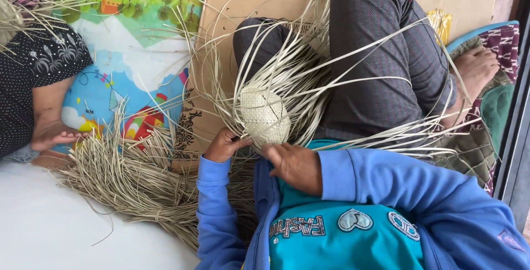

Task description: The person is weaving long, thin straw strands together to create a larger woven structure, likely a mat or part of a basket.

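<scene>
The woven piece (264, 116) sits in the person's lap, just above the teal shirt; its small rounded centre is plaited tight, while many long pale strips (309, 66) fan out unwoven, so most of the weaving seems left. The left hand (225, 145) pinches its lower edge; the right hand (295, 165) curls closed beside it, fingertips touching the weave.

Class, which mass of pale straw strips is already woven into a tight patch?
The small rounded woven straw patch by both hands, unlike the loose straw pile lying on the floor.
</scene>
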